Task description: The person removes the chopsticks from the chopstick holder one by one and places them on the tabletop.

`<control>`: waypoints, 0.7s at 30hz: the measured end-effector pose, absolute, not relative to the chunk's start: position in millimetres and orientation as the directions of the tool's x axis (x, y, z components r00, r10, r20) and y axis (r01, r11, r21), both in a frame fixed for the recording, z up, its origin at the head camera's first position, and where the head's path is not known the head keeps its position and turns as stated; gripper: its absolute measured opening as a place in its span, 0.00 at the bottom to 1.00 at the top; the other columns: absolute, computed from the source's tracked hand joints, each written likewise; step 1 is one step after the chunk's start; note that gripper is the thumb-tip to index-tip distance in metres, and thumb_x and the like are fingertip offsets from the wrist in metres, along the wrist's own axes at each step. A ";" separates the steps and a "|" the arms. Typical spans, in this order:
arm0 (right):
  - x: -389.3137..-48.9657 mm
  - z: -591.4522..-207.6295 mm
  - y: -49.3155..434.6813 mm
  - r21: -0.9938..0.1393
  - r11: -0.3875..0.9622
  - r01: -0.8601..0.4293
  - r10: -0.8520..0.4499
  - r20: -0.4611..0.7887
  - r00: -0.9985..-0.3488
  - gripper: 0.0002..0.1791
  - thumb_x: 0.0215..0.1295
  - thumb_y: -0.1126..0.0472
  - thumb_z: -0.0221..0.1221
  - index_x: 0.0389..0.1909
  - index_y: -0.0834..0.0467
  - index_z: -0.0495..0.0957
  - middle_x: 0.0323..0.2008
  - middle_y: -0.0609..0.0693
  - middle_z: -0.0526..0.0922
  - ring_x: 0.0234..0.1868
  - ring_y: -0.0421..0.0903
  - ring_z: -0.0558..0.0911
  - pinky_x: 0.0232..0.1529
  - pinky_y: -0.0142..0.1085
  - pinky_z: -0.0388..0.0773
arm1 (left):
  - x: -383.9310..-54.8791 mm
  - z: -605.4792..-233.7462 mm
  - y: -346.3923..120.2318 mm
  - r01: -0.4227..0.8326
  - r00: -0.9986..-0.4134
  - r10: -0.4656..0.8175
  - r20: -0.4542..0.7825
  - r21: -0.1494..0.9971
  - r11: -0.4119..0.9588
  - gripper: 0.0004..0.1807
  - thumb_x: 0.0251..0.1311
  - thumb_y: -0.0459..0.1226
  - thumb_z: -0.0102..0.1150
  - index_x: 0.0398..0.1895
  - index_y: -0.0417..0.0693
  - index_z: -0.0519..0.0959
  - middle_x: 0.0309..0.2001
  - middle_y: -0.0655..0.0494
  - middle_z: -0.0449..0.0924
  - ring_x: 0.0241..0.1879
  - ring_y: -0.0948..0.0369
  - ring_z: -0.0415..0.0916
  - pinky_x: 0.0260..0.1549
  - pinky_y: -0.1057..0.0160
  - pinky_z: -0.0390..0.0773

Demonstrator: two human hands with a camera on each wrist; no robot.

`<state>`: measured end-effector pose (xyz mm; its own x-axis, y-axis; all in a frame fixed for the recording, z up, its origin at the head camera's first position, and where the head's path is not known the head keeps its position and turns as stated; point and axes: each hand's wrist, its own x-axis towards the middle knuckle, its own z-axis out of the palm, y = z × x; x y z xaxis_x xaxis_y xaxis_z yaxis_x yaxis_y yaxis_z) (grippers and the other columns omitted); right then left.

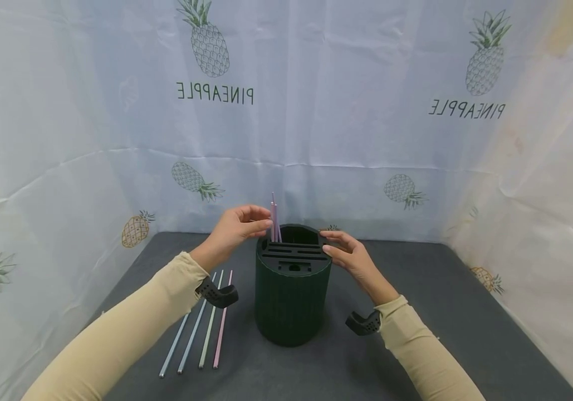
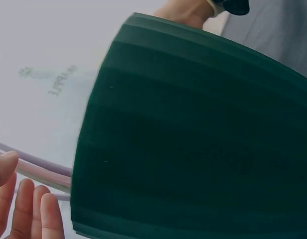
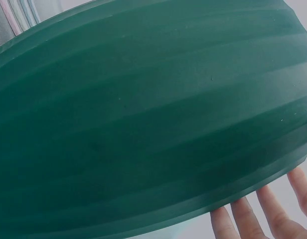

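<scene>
A dark green utensil holder (image 1: 291, 306) stands upright on the table, with slots and a wide opening in its black top (image 1: 293, 257). Several thin pink and purple chopsticks (image 1: 274, 223) rise from its left side. My left hand (image 1: 238, 229) pinches at these upright chopsticks just above the rim; thumb and fingertips lie close about them in the left wrist view. My right hand (image 1: 353, 260) touches the holder's right rim with fingers (image 3: 273, 211) extended. Several more chopsticks (image 1: 196, 328), blue, pale green and pink, lie side by side left of the holder.
A dark grey table (image 1: 391, 356) carries everything. White cloth (image 1: 316, 122) printed with pineapples hangs behind it and along both sides. A black wrist strap (image 1: 218, 293) is below the left sleeve, another (image 1: 363, 323) below the right.
</scene>
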<state>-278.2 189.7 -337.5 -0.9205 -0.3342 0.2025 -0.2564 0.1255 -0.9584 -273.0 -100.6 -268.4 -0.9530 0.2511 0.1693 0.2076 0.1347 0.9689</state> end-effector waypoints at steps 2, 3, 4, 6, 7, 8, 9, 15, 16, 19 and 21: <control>-278.2 -337.6 189.5 -0.958 0.128 -0.255 -0.333 0.200 -0.921 0.27 0.69 0.53 0.58 0.67 0.55 0.67 0.69 0.55 0.63 0.69 0.56 0.65 0.66 0.58 0.65 | -274.0 -270.0 -99.2 0.203 -0.953 0.254 0.164 0.970 0.136 0.15 0.63 0.34 0.62 0.51 0.39 0.77 0.47 0.53 0.79 0.47 0.59 0.78 0.53 0.57 0.80; -278.1 -337.5 189.4 -0.959 0.129 -0.254 -0.332 0.199 -0.922 0.27 0.69 0.53 0.58 0.67 0.54 0.67 0.69 0.55 0.63 0.69 0.56 0.65 0.66 0.58 0.65 | -274.4 -270.7 -98.9 0.207 -0.951 0.260 0.166 0.968 0.139 0.16 0.63 0.34 0.62 0.52 0.39 0.77 0.47 0.53 0.79 0.47 0.59 0.78 0.53 0.57 0.80; -278.0 -337.4 189.3 -0.959 0.130 -0.253 -0.330 0.198 -0.923 0.27 0.69 0.53 0.58 0.67 0.54 0.67 0.69 0.55 0.64 0.69 0.56 0.65 0.67 0.58 0.65 | -274.5 -271.1 -98.5 0.209 -0.950 0.262 0.167 0.968 0.141 0.16 0.63 0.34 0.62 0.52 0.38 0.76 0.47 0.52 0.79 0.47 0.58 0.78 0.53 0.57 0.80; -277.9 -337.1 188.9 -0.960 0.127 -0.250 -0.329 0.197 -0.924 0.27 0.69 0.53 0.58 0.67 0.54 0.67 0.69 0.55 0.64 0.69 0.56 0.65 0.67 0.58 0.65 | -274.9 -271.6 -97.7 0.211 -0.950 0.265 0.167 0.966 0.149 0.16 0.62 0.35 0.63 0.51 0.38 0.76 0.46 0.52 0.79 0.47 0.58 0.79 0.53 0.56 0.80; -277.9 -336.9 189.2 -0.959 0.127 -0.252 -0.330 0.198 -0.923 0.27 0.69 0.53 0.58 0.67 0.55 0.67 0.69 0.55 0.64 0.69 0.56 0.65 0.67 0.58 0.65 | -275.2 -271.8 -97.4 0.211 -0.950 0.267 0.165 0.966 0.153 0.16 0.62 0.35 0.63 0.51 0.38 0.76 0.46 0.53 0.80 0.46 0.58 0.79 0.53 0.56 0.80; -277.7 -336.8 189.1 -0.960 0.126 -0.251 -0.328 0.198 -0.924 0.27 0.69 0.53 0.58 0.67 0.54 0.67 0.69 0.55 0.64 0.69 0.56 0.65 0.67 0.58 0.65 | -275.7 -272.2 -96.9 0.210 -0.949 0.268 0.164 0.966 0.154 0.16 0.62 0.35 0.63 0.51 0.39 0.77 0.45 0.53 0.80 0.46 0.59 0.79 0.53 0.56 0.80; -277.8 -336.8 189.1 -0.960 0.126 -0.251 -0.328 0.199 -0.924 0.27 0.69 0.53 0.58 0.67 0.55 0.67 0.69 0.55 0.64 0.69 0.56 0.65 0.67 0.58 0.65 | -276.2 -272.6 -96.6 0.212 -0.948 0.271 0.164 0.965 0.157 0.16 0.62 0.35 0.63 0.51 0.38 0.77 0.45 0.53 0.80 0.46 0.59 0.79 0.52 0.56 0.81; -278.3 -337.4 188.9 -0.958 0.125 -0.256 -0.328 0.204 -0.922 0.27 0.69 0.53 0.58 0.66 0.55 0.67 0.69 0.54 0.64 0.69 0.56 0.66 0.66 0.58 0.65 | -278.3 -273.5 -94.5 0.204 -0.948 0.278 0.154 0.966 0.158 0.14 0.62 0.34 0.63 0.49 0.39 0.78 0.42 0.56 0.81 0.43 0.61 0.79 0.51 0.58 0.81; -278.0 -337.2 189.0 -0.959 0.123 -0.257 -0.328 0.205 -0.922 0.27 0.69 0.53 0.58 0.66 0.55 0.67 0.69 0.54 0.64 0.69 0.56 0.66 0.66 0.58 0.65 | -278.5 -273.3 -94.2 0.202 -0.948 0.277 0.153 0.967 0.156 0.13 0.62 0.34 0.63 0.48 0.39 0.78 0.42 0.57 0.81 0.43 0.61 0.79 0.51 0.58 0.81; -277.5 -337.0 189.0 -0.958 0.122 -0.258 -0.327 0.206 -0.922 0.27 0.69 0.53 0.58 0.66 0.55 0.67 0.69 0.54 0.64 0.69 0.56 0.65 0.66 0.58 0.65 | -278.5 -272.6 -93.4 0.199 -0.949 0.275 0.153 0.969 0.148 0.12 0.62 0.34 0.63 0.47 0.39 0.78 0.42 0.56 0.81 0.43 0.61 0.79 0.52 0.57 0.81; -277.3 -336.8 189.3 -0.959 0.123 -0.256 -0.326 0.205 -0.923 0.27 0.69 0.53 0.58 0.66 0.55 0.67 0.69 0.54 0.64 0.69 0.56 0.65 0.66 0.58 0.65 | -278.7 -272.5 -93.0 0.201 -0.948 0.277 0.156 0.970 0.140 0.12 0.62 0.34 0.63 0.47 0.38 0.78 0.43 0.56 0.82 0.44 0.61 0.80 0.53 0.56 0.80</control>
<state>-277.3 189.3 -336.8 -0.9230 -0.3255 0.2052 -0.2564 0.1229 -0.9587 -278.7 -93.0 -272.5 -0.9480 0.2773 0.1561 0.2006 0.1402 0.9696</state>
